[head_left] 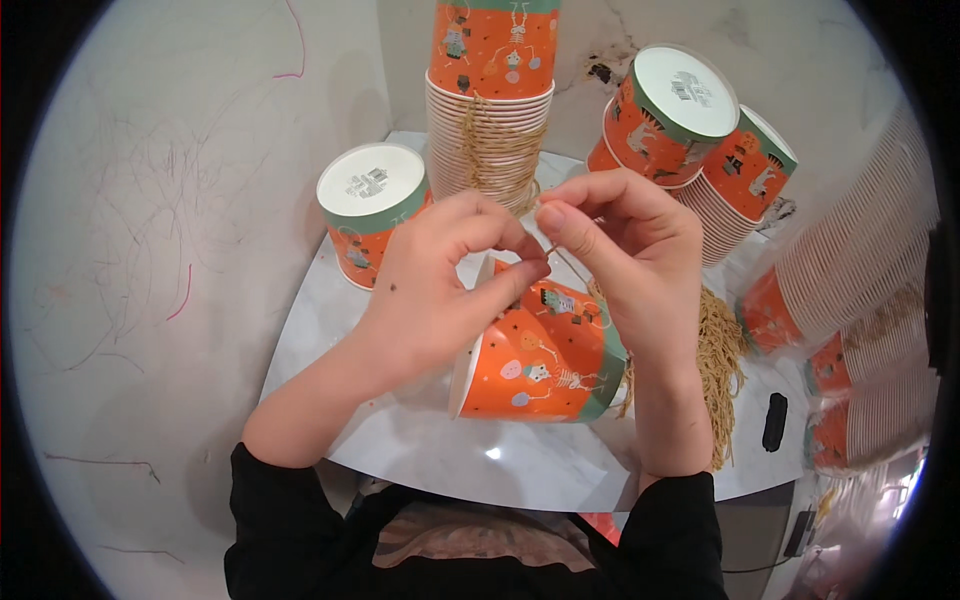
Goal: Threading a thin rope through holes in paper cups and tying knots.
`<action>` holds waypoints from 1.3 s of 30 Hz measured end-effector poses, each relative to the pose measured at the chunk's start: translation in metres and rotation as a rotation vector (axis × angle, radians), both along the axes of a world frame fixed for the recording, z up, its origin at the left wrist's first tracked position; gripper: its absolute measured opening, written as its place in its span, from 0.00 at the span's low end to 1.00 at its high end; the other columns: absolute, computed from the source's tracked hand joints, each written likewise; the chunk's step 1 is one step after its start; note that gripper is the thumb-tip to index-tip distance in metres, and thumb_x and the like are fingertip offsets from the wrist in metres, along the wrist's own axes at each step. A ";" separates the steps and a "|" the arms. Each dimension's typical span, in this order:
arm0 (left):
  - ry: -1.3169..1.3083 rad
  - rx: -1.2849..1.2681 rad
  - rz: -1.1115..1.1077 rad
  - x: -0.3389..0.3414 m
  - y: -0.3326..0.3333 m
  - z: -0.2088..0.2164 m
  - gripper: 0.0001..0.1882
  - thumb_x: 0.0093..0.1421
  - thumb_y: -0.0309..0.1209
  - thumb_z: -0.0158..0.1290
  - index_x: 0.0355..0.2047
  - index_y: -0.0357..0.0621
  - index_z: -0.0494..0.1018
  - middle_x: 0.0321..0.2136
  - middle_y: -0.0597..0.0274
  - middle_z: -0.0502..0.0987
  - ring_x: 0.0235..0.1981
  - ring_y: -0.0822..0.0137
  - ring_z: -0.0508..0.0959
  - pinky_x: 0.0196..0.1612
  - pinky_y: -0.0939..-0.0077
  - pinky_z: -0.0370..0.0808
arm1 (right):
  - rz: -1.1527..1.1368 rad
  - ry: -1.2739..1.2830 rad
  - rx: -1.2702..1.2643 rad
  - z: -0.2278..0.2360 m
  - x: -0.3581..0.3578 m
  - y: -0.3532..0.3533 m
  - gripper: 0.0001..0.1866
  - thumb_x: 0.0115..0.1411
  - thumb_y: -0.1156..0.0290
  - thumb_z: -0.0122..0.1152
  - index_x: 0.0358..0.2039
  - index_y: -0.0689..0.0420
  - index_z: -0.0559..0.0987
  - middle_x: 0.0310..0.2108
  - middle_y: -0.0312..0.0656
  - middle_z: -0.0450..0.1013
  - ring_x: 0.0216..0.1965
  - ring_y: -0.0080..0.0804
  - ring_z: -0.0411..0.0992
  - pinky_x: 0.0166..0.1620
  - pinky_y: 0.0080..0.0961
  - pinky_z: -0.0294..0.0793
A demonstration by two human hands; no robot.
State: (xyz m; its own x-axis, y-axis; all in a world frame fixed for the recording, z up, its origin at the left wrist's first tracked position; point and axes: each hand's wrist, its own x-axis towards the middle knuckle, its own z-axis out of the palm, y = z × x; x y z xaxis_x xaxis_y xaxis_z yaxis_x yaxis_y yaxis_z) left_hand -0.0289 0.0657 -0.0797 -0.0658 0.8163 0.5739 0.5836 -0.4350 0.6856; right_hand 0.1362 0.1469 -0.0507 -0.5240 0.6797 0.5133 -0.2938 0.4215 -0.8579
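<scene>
An orange paper cup (pixel 520 360) with a green band and skeleton prints lies on its side on the table, below my hands. Above it, a thin tan cord (pixel 556 250) runs between my fingertips. My left hand (pixel 435 255) pinches the cord between thumb and forefinger, its thumb close to the cup's upper side. Facing it, my right hand (pixel 630 245) is closed in a pinch on the same cord, thumb against forefinger. A bundle of loose tan cords (pixel 722 365) lies beside my right forearm.
A tall stack of cups (pixel 488 140) draped with cord stands at the back of the marble-look table (pixel 400 440). Upside-down cups (pixel 372 215) (pixel 660 120) flank it. Plastic-wrapped cup stacks (pixel 870 250) line the right side, near a small black object (pixel 774 422).
</scene>
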 end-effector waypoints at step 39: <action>0.562 -0.470 -0.738 -0.025 -0.009 0.042 0.29 0.50 0.20 0.58 0.56 0.46 0.75 0.50 0.55 0.77 0.50 0.53 0.78 0.50 0.63 0.77 | -0.122 -0.290 0.237 0.017 0.034 0.009 0.04 0.55 0.76 0.67 0.31 0.62 0.81 0.24 0.30 0.70 0.26 0.16 0.60 0.28 0.18 0.60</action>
